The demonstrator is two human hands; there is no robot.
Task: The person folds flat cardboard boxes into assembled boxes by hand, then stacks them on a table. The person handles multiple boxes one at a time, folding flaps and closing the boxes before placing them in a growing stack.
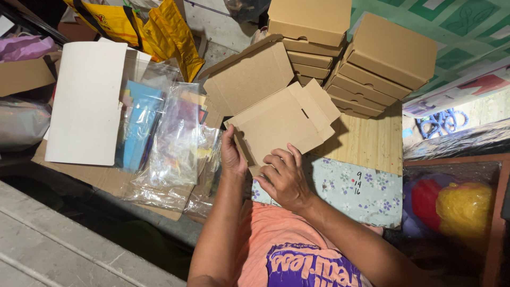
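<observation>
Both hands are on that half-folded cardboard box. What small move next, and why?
Probably fold the near side wall upright. The cardboard box lies mostly flat, its flaps splayed; the left hand pinches its near left edge and the right hand presses the near edge. Finished boxes are stacked behind.

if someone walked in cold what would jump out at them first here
Most likely the flat brown cardboard box at the centre, half folded, with the left hand gripping its near edge and the right hand pressing on it from the front. Behind it, at the upper right, stand two stacks of finished boxes. To the left lie a white board and clear plastic bags of coloured sheets.
</observation>
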